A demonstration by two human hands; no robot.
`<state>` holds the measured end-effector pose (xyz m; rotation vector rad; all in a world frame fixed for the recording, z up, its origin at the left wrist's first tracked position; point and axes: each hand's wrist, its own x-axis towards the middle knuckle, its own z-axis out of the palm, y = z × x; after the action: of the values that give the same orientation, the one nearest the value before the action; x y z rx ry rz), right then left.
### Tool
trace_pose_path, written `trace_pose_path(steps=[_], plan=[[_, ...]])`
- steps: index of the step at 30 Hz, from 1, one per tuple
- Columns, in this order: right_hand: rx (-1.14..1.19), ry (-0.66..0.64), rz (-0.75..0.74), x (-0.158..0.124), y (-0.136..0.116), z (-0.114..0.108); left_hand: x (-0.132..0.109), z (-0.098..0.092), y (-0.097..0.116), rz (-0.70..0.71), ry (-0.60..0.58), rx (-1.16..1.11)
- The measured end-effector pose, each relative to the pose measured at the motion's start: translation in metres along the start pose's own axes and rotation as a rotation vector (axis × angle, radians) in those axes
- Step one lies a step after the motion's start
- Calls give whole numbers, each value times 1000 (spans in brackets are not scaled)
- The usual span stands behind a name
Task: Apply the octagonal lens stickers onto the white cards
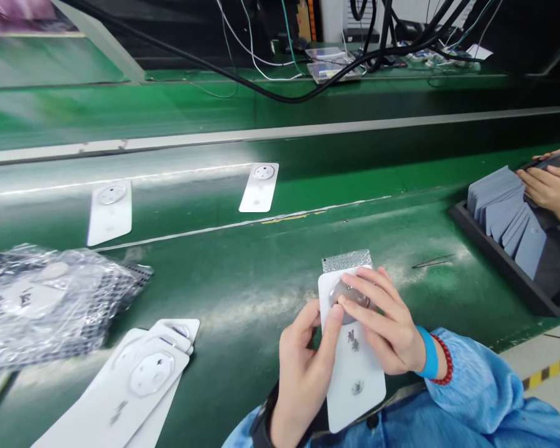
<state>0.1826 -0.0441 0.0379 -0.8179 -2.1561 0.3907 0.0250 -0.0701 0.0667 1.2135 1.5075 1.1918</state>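
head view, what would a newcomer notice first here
Lower centre, the left hand and right hand hold a white card with a translucent grey piece on it, over a green conveyor belt. To the left lies a crumpled clear plastic bag. To the right, a co-worker's hands sit by a black tray of grey cards.

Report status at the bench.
Left hand gripping white card. Right hand on its translucent dome. Stacked cards to the left.
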Motion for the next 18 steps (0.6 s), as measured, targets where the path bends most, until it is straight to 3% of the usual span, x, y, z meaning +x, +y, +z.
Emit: trace_pose_path(steps=[4,6,10,15,18], plan=[[238,112,235,1,-6,2,3,0,-1,-8,24,-10],[465,171,394,3,-9,6,2,0,-1,24,81,25],[960,46,598,5,-14,14,-2,1,-6,102,145,115],[971,107,739,6,-13,14,-1,7,-7,39,131,97],[1111,40,765,8,-6,12,1,10,-6,12,139,85]])
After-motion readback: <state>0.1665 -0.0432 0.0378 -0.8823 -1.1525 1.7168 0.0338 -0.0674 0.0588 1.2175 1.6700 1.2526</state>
